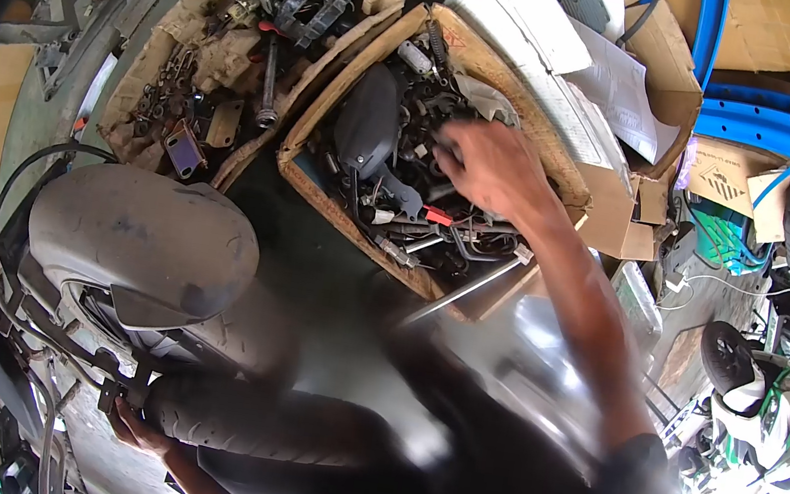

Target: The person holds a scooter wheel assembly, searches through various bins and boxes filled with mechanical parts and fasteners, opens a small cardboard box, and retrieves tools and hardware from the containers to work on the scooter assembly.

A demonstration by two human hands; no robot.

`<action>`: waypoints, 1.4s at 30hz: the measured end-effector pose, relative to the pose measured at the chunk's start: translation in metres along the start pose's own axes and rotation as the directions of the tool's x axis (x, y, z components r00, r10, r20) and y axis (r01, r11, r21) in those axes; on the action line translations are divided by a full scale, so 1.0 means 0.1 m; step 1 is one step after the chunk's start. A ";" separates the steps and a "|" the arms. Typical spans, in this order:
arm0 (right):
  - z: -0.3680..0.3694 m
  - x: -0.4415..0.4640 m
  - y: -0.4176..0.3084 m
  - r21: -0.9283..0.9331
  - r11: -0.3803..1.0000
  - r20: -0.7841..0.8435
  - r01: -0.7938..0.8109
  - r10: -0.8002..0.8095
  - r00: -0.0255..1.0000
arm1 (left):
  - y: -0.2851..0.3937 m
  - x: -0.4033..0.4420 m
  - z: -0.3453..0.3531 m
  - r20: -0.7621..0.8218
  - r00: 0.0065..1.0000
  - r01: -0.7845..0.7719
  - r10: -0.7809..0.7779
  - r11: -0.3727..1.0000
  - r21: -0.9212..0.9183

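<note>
Right hand [489, 166] is curled over metal parts [400, 194] in a cardboard box [490, 56], left hand [139, 428] by a black bracket [114, 395]; neither grip can be made out. Parts are best shifted gently tbh.

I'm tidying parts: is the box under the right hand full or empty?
Largely full: jumbled parts crowd most of the box beneath the right hand.

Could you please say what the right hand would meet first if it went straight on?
Most likely the right hand would meet the loose parts heaped in the box, though depth is unclear.
</note>
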State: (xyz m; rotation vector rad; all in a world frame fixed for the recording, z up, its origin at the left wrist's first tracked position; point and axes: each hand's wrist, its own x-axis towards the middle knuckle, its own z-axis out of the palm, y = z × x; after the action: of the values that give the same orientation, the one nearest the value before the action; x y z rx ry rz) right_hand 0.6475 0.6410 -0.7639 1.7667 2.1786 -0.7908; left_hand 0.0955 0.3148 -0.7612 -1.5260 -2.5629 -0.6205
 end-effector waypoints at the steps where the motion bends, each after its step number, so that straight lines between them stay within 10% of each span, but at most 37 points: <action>1: 0.12 0.17 0.08 -0.008 0.995 -0.139 0.098 -0.098 0.985 | 0.08 0.03 0.00 0.006 1.000 -0.006 0.006 1.000 -0.001; 3: 0.42 0.35 0.26 -0.027 0.981 -0.276 0.191 -0.191 0.942 | 0.29 0.10 0.00 0.062 0.949 0.315 -0.310 0.917 -0.243; 6: 0.51 0.38 0.26 -0.150 0.982 -0.288 0.116 -0.156 0.945 | 0.20 0.10 0.03 0.016 0.990 0.140 -0.140 0.967 -0.211; 7: 0.43 0.32 0.24 -0.131 0.990 -0.200 0.053 -0.078 0.977 | 0.41 0.12 0.00 0.047 0.901 0.423 -0.432 0.847 -0.323; 11: 0.37 0.04 0.22 -0.133 0.991 -0.130 0.005 -0.023 0.991 | 0.36 0.11 0.01 0.034 0.887 0.447 -0.461 0.836 -0.318; 15: 0.20 -0.13 0.27 -0.154 0.988 -0.005 -0.010 0.009 1.000 | 0.36 0.09 -0.02 0.048 0.915 0.391 -0.400 0.855 -0.341; 18: 0.09 -0.08 0.25 0.043 0.998 0.010 -0.055 0.055 0.998 | 0.19 0.04 -0.01 -0.037 0.998 0.050 -0.057 0.985 -0.165; 22: 0.03 0.21 0.18 0.091 0.993 -0.389 0.072 -0.031 0.921 | 0.16 0.06 0.01 0.003 0.990 0.142 -0.144 0.972 -0.186; 24: 0.20 0.48 0.33 0.026 0.999 -0.350 0.021 -0.011 0.937 | 0.29 0.11 0.00 0.053 0.887 0.447 -0.458 0.827 -0.342; 31: 0.52 0.33 0.25 -0.127 0.982 -0.191 -0.139 0.113 0.975 | 0.23 0.01 0.01 -0.054 0.998 0.034 -0.033 0.999 0.026; 39: 0.38 -0.19 0.30 -0.102 0.987 -0.059 -0.125 0.120 0.991 | 0.56 0.11 -0.02 0.003 0.886 0.449 -0.464 0.856 -0.256; 42: 0.19 -0.34 0.25 -0.119 0.980 -0.017 -0.163 0.162 0.987 | 0.30 0.00 0.03 -0.042 0.963 0.252 -0.267 0.944 -0.213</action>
State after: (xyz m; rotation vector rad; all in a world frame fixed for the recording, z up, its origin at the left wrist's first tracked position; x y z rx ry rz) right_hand 0.6765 0.6053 -0.7695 1.8602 2.0094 -0.6034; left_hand 0.1218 0.3280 -0.7550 -1.1953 -2.7402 -0.9790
